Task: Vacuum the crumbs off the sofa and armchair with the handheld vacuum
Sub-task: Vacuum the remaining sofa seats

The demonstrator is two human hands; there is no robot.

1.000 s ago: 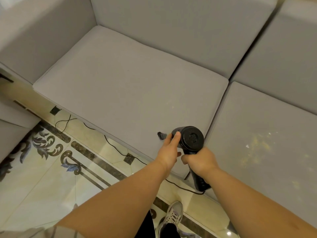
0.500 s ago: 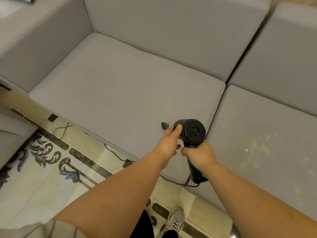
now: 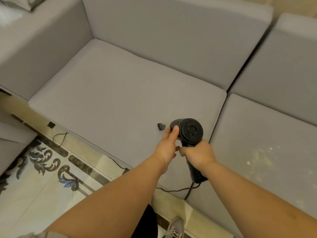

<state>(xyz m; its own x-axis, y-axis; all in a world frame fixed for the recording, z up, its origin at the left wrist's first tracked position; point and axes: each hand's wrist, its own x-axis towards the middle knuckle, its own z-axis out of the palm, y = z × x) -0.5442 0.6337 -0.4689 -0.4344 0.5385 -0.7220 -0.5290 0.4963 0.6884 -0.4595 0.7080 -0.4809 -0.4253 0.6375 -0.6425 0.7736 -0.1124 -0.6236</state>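
Observation:
A black handheld vacuum (image 3: 189,133) hovers over the front right part of the grey sofa's left seat cushion (image 3: 120,93). Its round rear cap faces me and its small nozzle (image 3: 160,126) points left, down at the fabric. My right hand (image 3: 197,152) grips the vacuum's handle. My left hand (image 3: 167,145) holds the side of the barrel, thumb laid along it. Yellowish and white crumbs (image 3: 259,157) are scattered on the right seat cushion (image 3: 265,134). The left cushion looks almost free of crumbs.
The vacuum's black cord (image 3: 176,189) hangs from the handle and trails left over the patterned tile floor (image 3: 42,169) along the sofa front. An armrest (image 3: 34,45) closes the sofa's left end. A second grey seat (image 3: 12,140) is at far left. My shoe (image 3: 175,228) stands near the sofa.
The view has shifted so the sofa sits lower and more to the right. Both hands and the vacuum have kept the same hold and stayed over the cushion's front right.

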